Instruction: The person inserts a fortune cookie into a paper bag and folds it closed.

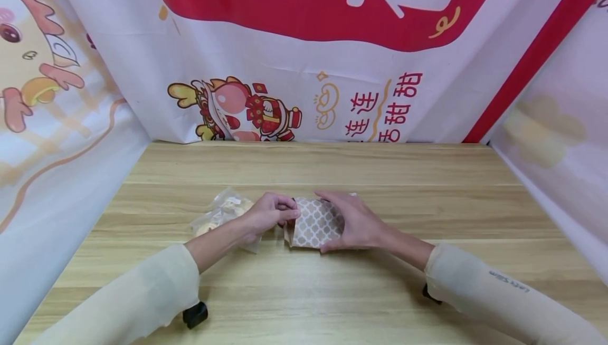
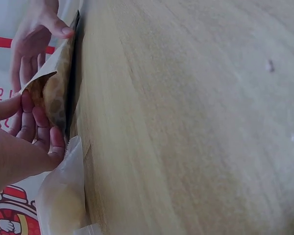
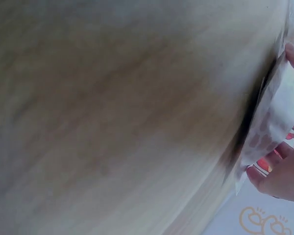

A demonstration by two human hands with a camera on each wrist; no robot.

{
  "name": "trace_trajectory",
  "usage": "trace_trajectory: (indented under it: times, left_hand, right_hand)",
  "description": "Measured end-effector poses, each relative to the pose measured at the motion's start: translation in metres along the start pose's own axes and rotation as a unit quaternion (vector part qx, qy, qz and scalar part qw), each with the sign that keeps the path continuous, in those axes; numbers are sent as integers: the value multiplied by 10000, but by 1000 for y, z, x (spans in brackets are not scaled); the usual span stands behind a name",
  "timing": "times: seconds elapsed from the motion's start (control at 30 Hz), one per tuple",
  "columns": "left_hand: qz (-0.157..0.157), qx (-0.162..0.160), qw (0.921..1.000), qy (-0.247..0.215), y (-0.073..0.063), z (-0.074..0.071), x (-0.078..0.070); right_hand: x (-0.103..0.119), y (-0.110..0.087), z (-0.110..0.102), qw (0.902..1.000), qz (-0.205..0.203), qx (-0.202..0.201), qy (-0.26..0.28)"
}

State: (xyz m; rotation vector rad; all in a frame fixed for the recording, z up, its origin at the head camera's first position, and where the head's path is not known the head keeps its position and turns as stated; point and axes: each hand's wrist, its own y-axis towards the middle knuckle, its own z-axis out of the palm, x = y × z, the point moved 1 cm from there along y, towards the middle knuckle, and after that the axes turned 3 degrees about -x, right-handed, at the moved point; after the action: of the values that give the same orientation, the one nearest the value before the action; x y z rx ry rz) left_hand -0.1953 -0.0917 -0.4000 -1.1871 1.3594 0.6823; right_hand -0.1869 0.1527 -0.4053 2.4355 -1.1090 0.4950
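Observation:
A beige paper bag with a white lattice pattern lies on the table, its mouth toward the left. With thumb and index finger, my left hand pinches the upper edge of that mouth; in the left wrist view the paper bag gapes a little beside the left hand. My right hand spans the bag and holds it from above, thumb at the near edge and fingers at the far edge. In the right wrist view the right hand shows only partly.
Clear plastic packets with pale yellow contents lie left of the paper bag, partly under my left forearm. The wooden table is bordered by printed cloth at the back and both sides.

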Motion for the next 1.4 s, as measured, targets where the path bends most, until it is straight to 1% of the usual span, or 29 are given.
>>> trace_trajectory:
  times: [0.2,0.37,0.47,0.6,0.67,0.77,0.9,1.1,1.2,1.4]
  left_hand:
    - [79,-121,9999,-88,1,0,0]
    - [43,-88,9999,-86,2,-1,3]
    - [82,-56,9998,178,0,-3,3]
    - [280,56,9971,705,-3,-6,4]
    - [325,86,9964,779,-3,-6,5]
    - [276,76,9977,616,-3,-5,7]
    - [202,157,9988,410,-4,-3,7]
    - [178,189,9990,369,-6,-3,5]
    - [276,221,9987,365,-6,-3,5]
    - [493,247,9976,420,-5,-3,7]
  right_hand:
    - [-3,-2,-2,9994,250,190,157]
    - [-7,-3,-1,9995,213,179,146]
    - [-8,-3,0,9996,223,159,104]
    - [-8,-3,1,9994,287,171,39]
    - [-7,-3,1,9994,286,180,9]
    - [-7,-2,1,9995,265,195,-33]
    - [-6,-2,2,9995,242,201,-36]
    - [-5,-2,0,9995,164,120,224]
    - [-5,-1,0,9992,174,129,336]
    - [-6,-1,2,9997,162,99,175]
